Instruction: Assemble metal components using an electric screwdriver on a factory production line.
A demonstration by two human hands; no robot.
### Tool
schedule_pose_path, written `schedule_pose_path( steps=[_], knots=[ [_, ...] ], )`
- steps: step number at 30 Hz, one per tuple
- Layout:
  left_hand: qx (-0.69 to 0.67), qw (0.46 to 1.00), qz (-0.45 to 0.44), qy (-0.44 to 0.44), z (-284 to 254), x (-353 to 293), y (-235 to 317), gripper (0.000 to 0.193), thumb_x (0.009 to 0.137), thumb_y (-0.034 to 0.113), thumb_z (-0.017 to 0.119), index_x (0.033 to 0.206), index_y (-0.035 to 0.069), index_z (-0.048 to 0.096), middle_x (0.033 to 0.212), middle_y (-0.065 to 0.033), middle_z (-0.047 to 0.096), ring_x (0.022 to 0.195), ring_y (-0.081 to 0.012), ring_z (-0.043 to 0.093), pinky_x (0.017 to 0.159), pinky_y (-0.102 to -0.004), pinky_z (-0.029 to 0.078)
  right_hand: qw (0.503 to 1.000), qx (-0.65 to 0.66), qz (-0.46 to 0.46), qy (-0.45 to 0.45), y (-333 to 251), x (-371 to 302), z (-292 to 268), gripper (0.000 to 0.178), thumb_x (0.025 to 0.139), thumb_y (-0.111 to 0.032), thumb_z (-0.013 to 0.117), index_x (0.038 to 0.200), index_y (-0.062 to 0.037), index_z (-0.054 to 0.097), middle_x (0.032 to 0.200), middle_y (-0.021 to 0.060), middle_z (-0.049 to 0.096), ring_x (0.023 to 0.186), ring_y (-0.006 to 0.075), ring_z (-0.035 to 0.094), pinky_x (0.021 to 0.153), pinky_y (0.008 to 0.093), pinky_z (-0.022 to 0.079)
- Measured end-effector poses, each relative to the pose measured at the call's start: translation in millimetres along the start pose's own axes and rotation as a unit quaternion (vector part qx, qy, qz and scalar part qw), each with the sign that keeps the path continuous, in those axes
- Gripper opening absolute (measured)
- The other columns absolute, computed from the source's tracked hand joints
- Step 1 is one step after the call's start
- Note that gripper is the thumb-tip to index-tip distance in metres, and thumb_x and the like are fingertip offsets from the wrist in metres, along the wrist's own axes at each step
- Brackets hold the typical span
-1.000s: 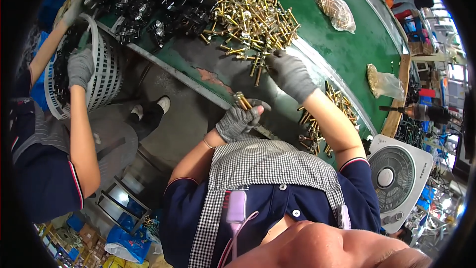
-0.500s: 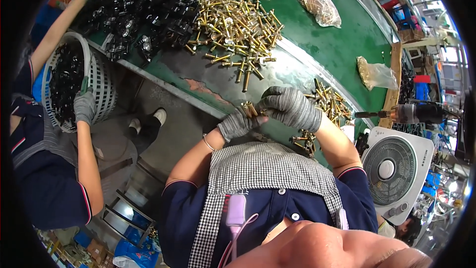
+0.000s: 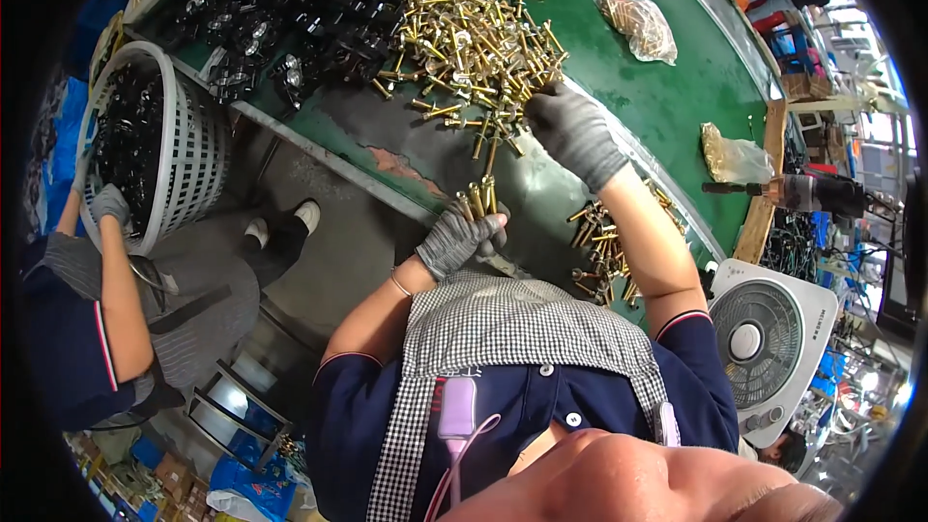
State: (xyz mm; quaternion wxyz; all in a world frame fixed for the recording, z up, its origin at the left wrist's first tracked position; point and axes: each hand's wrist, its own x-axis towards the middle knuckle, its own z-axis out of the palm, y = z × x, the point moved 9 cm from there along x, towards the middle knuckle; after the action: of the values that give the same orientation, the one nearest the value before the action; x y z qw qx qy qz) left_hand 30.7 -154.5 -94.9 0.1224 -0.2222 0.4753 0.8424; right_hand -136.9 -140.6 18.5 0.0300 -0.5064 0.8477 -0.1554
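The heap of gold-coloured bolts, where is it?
In the head view, the heap of bolts lies upper centre on the green tabletop, right of black parts, by the right hand.

Wide head-worn fisheye view, looking down from above, checked apron (image 3: 522, 329) close below, green table (image 3: 710, 68) farther off

Dark lettering (image 3: 820, 324) stands on the pale frame of the fan (image 3: 744, 340) to your right; red and whitish letters show on the chest of your navy shirt (image 3: 510, 394), partly hidden by your checked apron (image 3: 522, 329) and the lilac device (image 3: 457, 408).
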Motion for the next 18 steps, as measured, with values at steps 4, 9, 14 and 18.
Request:
schedule_pose_path(
  steps=[4,9,14,18],
  knots=[
    [0.015,1.000,0.026,0.005,1,2,1,0.012,0.087,0.018,0.059,0.090,0.006,0.056,0.062,-0.0005,0.053,0.044,-0.0047,0.042,0.040,-0.0199,0.035,0.973,-0.177,-0.037,-0.146,-28,27,50,0.017,0.071,-0.006,0.053,0.083,-0.0052,0.064,0.081,0.0174,0.060,0.072,0.0313,0.061,0.062,0.0401,0.050],
    [-0.047,0.999,0.020,-0.010,1,-4,1,0.015,0.084,0.020,0.063,0.088,0.007,0.057,0.062,0.0027,0.052,0.047,-0.0023,0.044,0.042,-0.0176,0.037,0.955,-0.223,0.019,-0.195,-10,27,79,0.016,0.071,-0.008,0.054,0.084,-0.0057,0.064,0.079,0.0158,0.061,0.073,0.0312,0.062,0.063,0.0387,0.051],
    [-0.053,0.997,0.036,0.036,-13,-7,8,0.010,0.085,0.017,0.061,0.086,0.009,0.057,0.063,0.0009,0.054,0.046,-0.0035,0.042,0.041,-0.0184,0.032,0.980,-0.002,0.080,-0.180,2,11,19,0.017,0.071,-0.009,0.061,0.088,-0.0062,0.065,0.078,0.0158,0.063,0.069,0.0308,0.061,0.062,0.0377,0.049],
    [-0.046,0.997,0.024,0.055,-20,2,0,0.014,0.085,0.023,0.063,0.086,0.010,0.059,0.066,0.0036,0.056,0.049,-0.0031,0.044,0.045,-0.0176,0.035,0.981,0.075,0.085,-0.158,6,-16,4,0.023,0.071,-0.006,0.060,0.094,-0.0089,0.066,0.077,0.0133,0.065,0.068,0.0273,0.062,0.063,0.0361,0.049]
  ],
)
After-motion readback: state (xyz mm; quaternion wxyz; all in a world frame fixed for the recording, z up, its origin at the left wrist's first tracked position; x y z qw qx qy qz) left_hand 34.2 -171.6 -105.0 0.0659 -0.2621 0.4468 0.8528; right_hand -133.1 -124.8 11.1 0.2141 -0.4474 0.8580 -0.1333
